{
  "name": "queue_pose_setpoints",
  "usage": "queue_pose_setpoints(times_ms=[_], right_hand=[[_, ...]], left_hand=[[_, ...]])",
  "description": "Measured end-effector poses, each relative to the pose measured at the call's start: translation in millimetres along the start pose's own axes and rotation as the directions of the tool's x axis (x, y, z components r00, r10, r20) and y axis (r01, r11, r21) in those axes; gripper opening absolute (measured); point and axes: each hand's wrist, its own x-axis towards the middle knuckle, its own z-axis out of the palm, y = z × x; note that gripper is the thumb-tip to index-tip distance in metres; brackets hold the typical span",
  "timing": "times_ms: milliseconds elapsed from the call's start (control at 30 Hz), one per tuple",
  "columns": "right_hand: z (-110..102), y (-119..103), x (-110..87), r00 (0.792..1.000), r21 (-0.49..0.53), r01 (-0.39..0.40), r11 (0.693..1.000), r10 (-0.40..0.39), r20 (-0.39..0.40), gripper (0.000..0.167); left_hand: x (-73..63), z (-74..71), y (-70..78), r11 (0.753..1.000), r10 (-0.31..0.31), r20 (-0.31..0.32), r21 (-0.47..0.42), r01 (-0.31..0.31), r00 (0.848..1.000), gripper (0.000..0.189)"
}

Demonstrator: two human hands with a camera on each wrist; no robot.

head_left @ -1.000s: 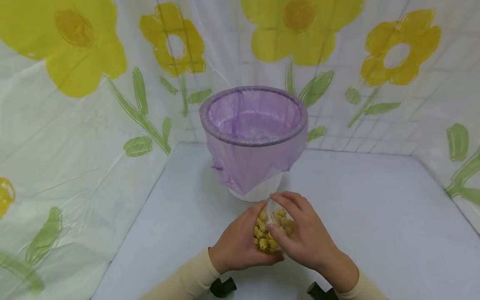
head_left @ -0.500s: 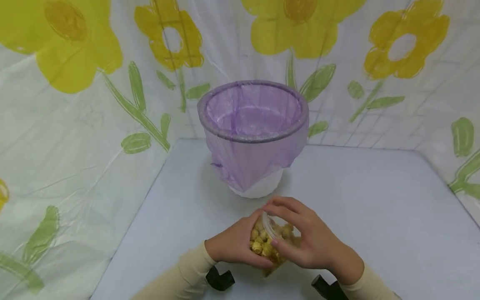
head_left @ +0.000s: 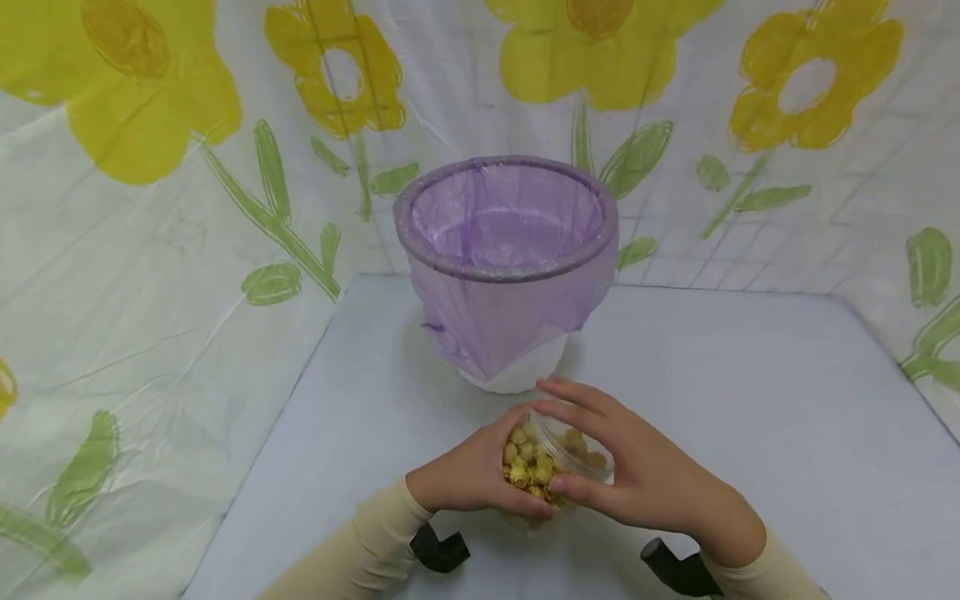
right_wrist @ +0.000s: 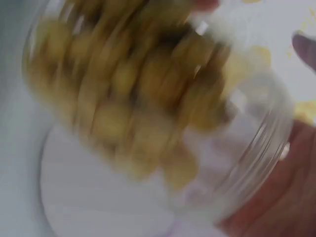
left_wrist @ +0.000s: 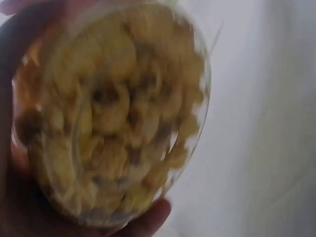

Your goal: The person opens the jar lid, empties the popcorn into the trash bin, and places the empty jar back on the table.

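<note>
A clear round jar (head_left: 528,467) of yellow popcorn is held in both hands' reach over the table, tilted with its ring-shaped end toward the right. My left hand (head_left: 476,471) grips the jar's body, thumb below and fingers around the far side. Around the ringed end, my right hand (head_left: 637,458) spreads its thumb and fairly straight fingers, their tips at the rim. The popcorn (left_wrist: 123,113) shows through the jar's base in the left wrist view. In the right wrist view, part of the right hand (right_wrist: 286,187) lies behind the ridged clear end. Whether a lid covers that end is unclear.
Beyond the hands stands a white bucket (head_left: 517,371) lined with a purple bag (head_left: 495,312) under a grey rim (head_left: 510,273). A white table (head_left: 720,400) lies beneath. A flower-printed sheet (head_left: 450,83) hangs behind and at the sides.
My right hand has shifted rightward and its fingers have spread from the jar's end. The jar has turned, showing more of its ring. The left hand keeps its grip.
</note>
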Motion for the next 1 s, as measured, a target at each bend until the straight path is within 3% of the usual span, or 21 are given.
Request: queue_pose_setpoints(times_ms=[33,100,133,200,267,333,467,567,700,767,900,1000], right_hand=[[1,-2,0.4,0.996,-0.001,-0.087,0.996,0.087,-0.004,0.067],[7,-6,3.8,0.966,0.014,-0.256,0.967,0.256,-0.027,0.066],[11,-7,6.0,0.945,0.031,-0.324,0.945,0.325,-0.04,0.065],[19,-8,10.3,0.898,0.027,-0.435,0.9,0.435,-0.059,0.062],[27,-8,13.6,0.875,0.011,-0.478,0.878,0.477,-0.087,0.062],[34,-7,14.5,0.873,-0.01,-0.477,0.879,0.472,-0.125,0.06],[42,-6,13.3,0.877,-0.024,-0.445,0.895,0.431,-0.213,0.051],[43,-4,11.8,0.886,-0.032,-0.413,0.91,0.394,-0.243,0.043],[39,-3,10.2,0.922,-0.079,-0.325,0.942,0.297,-0.248,0.037],[35,-2,9.9,0.947,-0.108,-0.253,0.962,0.223,-0.231,0.037],[25,0,9.8,0.987,-0.133,-0.067,0.989,0.047,-0.152,0.042],[18,0,9.2,0.991,-0.084,0.084,0.993,-0.093,-0.097,0.045]], left_hand=[[0.9,1.9,1.0,0.999,-0.01,-0.048,0.032,0.012,0.999,0.097],[3.3,5.8,2.2,0.993,0.011,-0.14,0.121,0.006,0.99,0.103],[4.2,8.0,2.2,0.981,0.034,-0.184,0.193,0.002,0.982,0.105],[5.7,12.8,2.1,0.935,0.091,-0.254,0.355,0.005,0.963,0.109],[6.1,17.5,1.5,0.869,0.145,-0.294,0.495,0.021,0.945,0.111],[5.7,21.3,0.4,0.811,0.181,-0.311,0.583,0.037,0.933,0.114],[4.4,24.6,-0.8,0.787,0.213,-0.318,0.616,0.03,0.924,0.115],[3.5,23.9,-0.9,0.826,0.197,-0.315,0.563,0.016,0.928,0.114],[2.7,21.7,0.6,0.929,0.139,-0.275,0.37,-0.029,0.951,0.113],[1.9,19.9,1.4,0.965,0.097,-0.243,0.26,-0.031,0.965,0.115],[-1.6,14.5,1.1,0.996,-0.002,-0.14,0.09,0.015,0.99,0.111],[-3.1,9.2,-1.8,0.999,-0.012,-0.007,-0.037,0.012,1.0,0.096]])
